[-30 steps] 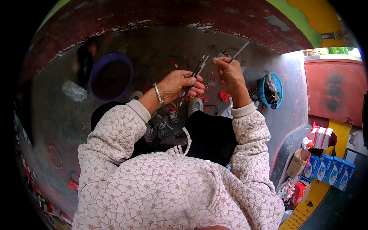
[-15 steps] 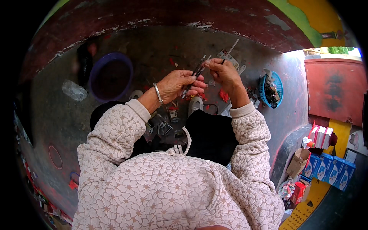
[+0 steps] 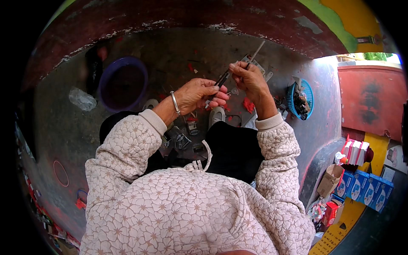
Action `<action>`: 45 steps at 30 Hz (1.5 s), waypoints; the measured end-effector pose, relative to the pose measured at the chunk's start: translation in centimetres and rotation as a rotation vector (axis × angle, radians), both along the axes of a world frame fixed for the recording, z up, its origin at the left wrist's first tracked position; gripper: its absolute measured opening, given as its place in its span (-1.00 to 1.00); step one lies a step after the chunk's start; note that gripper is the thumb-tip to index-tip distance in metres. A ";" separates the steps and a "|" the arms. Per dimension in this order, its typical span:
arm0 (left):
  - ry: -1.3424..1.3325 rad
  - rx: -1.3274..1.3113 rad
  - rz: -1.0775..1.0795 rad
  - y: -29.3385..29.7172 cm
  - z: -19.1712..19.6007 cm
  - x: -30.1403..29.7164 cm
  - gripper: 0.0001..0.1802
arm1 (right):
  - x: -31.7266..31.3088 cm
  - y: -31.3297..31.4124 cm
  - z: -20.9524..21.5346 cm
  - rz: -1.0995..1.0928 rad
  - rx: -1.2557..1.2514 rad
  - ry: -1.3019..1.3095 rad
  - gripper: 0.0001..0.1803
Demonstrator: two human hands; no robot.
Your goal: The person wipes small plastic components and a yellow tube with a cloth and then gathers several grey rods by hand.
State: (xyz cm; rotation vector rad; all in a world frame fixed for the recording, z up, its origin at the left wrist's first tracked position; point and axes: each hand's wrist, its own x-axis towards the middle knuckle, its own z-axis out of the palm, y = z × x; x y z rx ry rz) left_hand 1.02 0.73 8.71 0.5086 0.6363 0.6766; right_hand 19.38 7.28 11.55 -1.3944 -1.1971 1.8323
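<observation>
My left hand (image 3: 199,92), with a silver bangle on the wrist, is closed on a slim dark strip-like part (image 3: 221,80). The part runs slantwise across the fingers, and its light metal end (image 3: 208,103) sticks out below. My right hand (image 3: 248,79) pinches a thin pale rod (image 3: 256,51) with a dark section at the fingers. The rod points up and away to the right. The right fingertips are right at the upper end of the dark part. Its exact kind is too small to tell.
Small metal pieces (image 3: 182,141) and red scraps (image 3: 248,105) lie on the floor around my shoes. A purple basin (image 3: 144,80) and a clear plastic bag (image 3: 82,100) are at the left. A blue basket (image 3: 311,102) of dark parts stands right, with blue boxes (image 3: 369,190) nearer me.
The pale-tipped pieces in my left hand looked splayed apart before and now lie closer together. My right hand has shifted only slightly.
</observation>
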 end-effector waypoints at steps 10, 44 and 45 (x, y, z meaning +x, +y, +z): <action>-0.110 -0.087 0.155 0.2 0.0 -0.1 -0.65 | 0.6 0.0 -0.4 -0.105 0.010 0.113 -0.84; -0.301 -0.166 0.560 0.9 -0.6 -1.0 -0.77 | -6.4 -7.4 -0.6 0.233 1.256 -0.665 -0.64; -0.214 -0.170 0.552 0.9 -0.5 -1.2 -0.79 | -6.3 -7.4 -0.6 0.281 1.236 -0.690 -0.62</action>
